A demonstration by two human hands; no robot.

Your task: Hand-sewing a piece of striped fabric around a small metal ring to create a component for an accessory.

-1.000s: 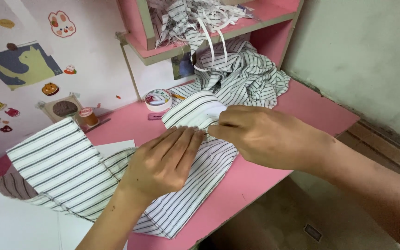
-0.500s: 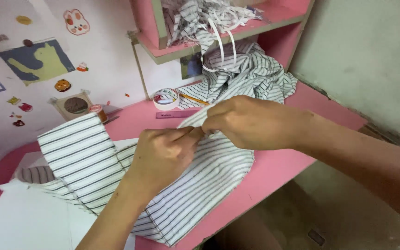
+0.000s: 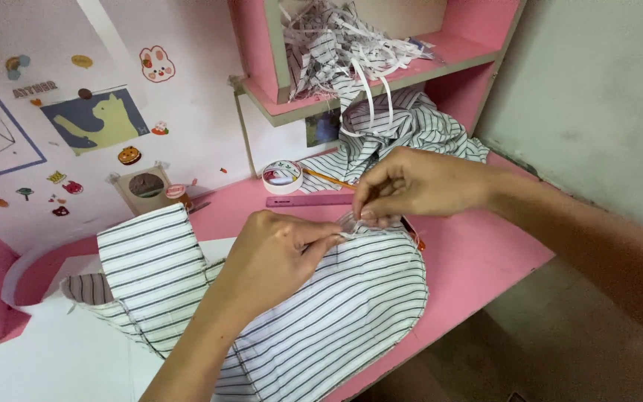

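Observation:
A white fabric piece with dark stripes lies spread on the pink desk. My left hand rests on its upper part and pinches the fabric's top edge between thumb and fingers. My right hand comes in from the right and pinches the same edge just beside the left fingertips, fingers closed on the cloth. A second striped panel of the same fabric lies to the left, over white paper.
A pink ruler and a round tape roll lie behind my hands. More striped fabric is heaped at the back right under a pink shelf stuffed with fabric strips. A small jar stands by the stickered wall.
The folded fabric edge has been laid flat on the desk. Both hands have closed in to pinch one spot on its top edge; the view has shifted right.

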